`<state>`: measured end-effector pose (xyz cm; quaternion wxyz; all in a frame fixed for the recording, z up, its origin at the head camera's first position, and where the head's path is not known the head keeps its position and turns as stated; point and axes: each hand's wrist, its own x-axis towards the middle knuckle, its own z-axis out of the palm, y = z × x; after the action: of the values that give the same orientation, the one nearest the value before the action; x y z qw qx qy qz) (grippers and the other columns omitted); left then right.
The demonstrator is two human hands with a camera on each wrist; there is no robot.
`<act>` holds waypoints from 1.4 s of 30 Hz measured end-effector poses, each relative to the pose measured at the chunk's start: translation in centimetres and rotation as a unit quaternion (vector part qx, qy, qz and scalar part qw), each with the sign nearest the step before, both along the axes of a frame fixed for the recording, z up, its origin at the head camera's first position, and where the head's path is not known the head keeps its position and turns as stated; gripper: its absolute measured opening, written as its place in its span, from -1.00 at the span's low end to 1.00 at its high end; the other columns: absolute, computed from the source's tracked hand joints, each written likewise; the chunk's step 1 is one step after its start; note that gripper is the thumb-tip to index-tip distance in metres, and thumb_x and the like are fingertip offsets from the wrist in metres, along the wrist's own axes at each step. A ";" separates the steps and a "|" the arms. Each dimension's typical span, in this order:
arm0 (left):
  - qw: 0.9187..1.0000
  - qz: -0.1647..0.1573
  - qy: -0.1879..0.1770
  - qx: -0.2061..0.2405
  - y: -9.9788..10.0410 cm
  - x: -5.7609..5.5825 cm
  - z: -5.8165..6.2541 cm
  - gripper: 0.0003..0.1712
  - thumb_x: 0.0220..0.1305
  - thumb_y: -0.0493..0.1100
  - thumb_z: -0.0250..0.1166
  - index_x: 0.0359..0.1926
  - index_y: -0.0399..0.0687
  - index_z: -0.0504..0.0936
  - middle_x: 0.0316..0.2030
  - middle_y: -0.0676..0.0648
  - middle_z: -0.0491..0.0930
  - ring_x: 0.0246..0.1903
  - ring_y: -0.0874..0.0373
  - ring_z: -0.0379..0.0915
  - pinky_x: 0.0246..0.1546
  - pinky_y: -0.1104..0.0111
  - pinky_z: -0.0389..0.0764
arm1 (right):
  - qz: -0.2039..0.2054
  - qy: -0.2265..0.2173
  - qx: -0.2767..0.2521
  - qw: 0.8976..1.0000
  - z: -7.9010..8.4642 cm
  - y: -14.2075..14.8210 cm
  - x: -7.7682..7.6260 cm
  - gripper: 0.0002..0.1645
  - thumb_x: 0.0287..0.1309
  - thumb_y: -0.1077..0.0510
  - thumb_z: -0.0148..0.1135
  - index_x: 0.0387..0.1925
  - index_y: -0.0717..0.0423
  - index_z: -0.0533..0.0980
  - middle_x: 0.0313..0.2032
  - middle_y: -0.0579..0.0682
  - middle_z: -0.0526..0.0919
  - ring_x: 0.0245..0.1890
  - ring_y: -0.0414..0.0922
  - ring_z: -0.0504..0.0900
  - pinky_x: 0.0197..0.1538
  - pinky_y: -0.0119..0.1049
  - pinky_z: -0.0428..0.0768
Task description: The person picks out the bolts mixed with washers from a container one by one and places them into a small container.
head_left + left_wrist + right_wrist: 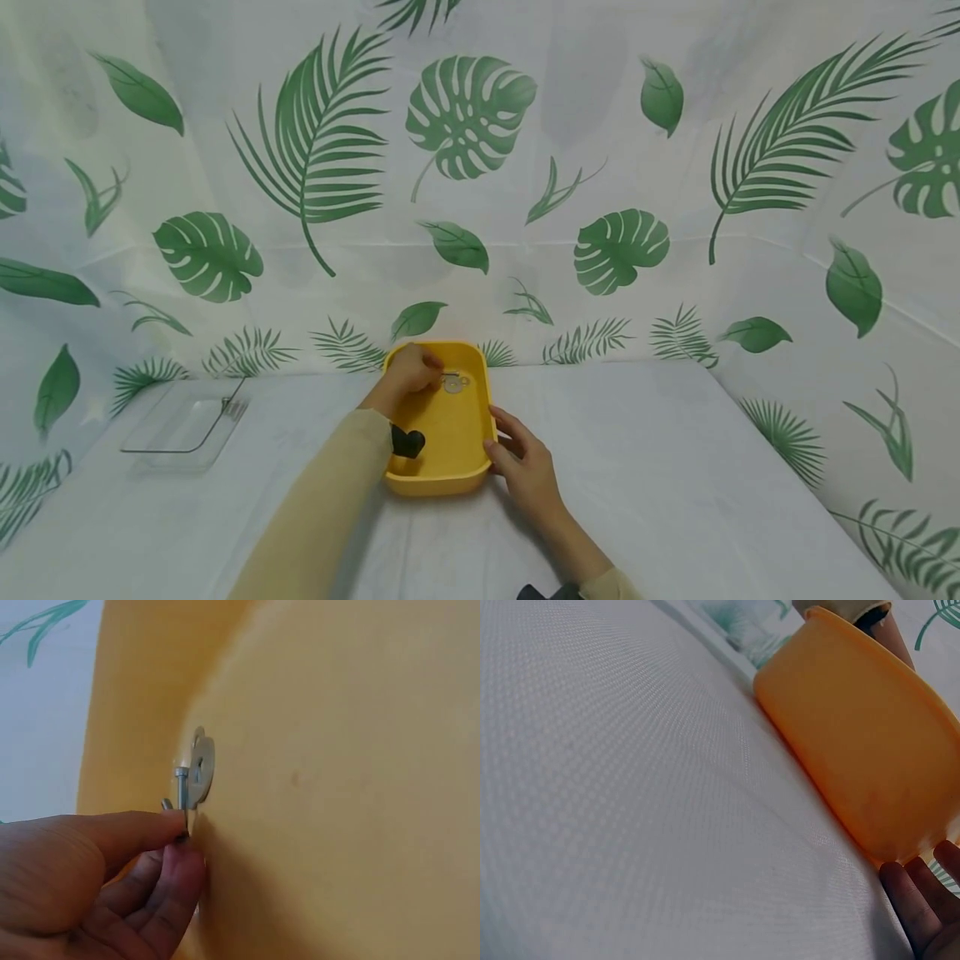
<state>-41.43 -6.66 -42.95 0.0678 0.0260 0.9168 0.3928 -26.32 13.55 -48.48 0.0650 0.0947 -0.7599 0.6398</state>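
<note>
A yellow tray (448, 433) stands on the white-covered table, its long side running away from me. My left hand (411, 371) reaches into its far end; in the left wrist view, thumb and fingertips pinch a small metal screw (181, 787), its cylindrical head upward. Right beside the screw, flat round washers (201, 771) lie on the tray floor, one larger than the other. Another small metal piece (166, 803) shows just behind the thumb. My right hand (525, 462) holds the tray's right wall, thumb at the rim and fingertips (900, 879) against the outside.
At the left of the table sits a clear rectangular container (183, 425) with some small metal items (234, 407) at its right side. A white leaf-printed sheet (555, 208) hangs behind the table and along its sides.
</note>
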 end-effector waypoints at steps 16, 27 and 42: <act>0.999 0.006 -0.013 0.032 -0.1 0.2 0.1 -0.76 0.19 -0.29 0.45 -0.09 -0.20 0.79 -0.17 -0.16 0.74 -0.33 0.10 0.58 -0.24 0.39 0.71 | 0.005 -0.001 0.000 1.000 0.0 -0.1 0.0 -0.42 0.37 0.16 0.24 0.39 0.02 0.43 0.28 0.25 0.54 0.16 0.18 0.66 -0.19 -0.36 0.77; 0.994 -0.045 0.001 0.100 0.0 1.3 2.0 -0.76 0.31 -0.26 0.36 -0.04 -0.22 0.77 -0.04 -0.20 0.73 -0.16 0.06 0.70 -0.06 0.32 0.75 | 0.004 0.003 0.001 1.000 -0.1 0.1 0.0 -0.43 0.38 0.16 0.22 0.39 0.01 0.42 0.29 0.24 0.54 0.16 0.18 0.66 -0.19 -0.35 0.77; 0.990 -0.039 -0.014 0.137 -3.2 4.8 5.5 -0.71 0.30 -0.28 0.38 0.00 -0.33 0.71 -0.05 -0.25 0.72 -0.01 -0.17 0.71 0.02 0.18 0.73 | 0.000 0.004 0.008 1.000 -0.1 0.0 -0.2 -0.44 0.39 0.15 0.21 0.39 -0.03 0.43 0.29 0.20 0.55 0.15 0.13 0.67 -0.18 -0.33 0.77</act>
<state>-36.65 -9.82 -37.41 0.0920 0.0649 0.8514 0.5123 -26.49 13.54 -48.59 0.0670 0.0979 -0.7650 0.6330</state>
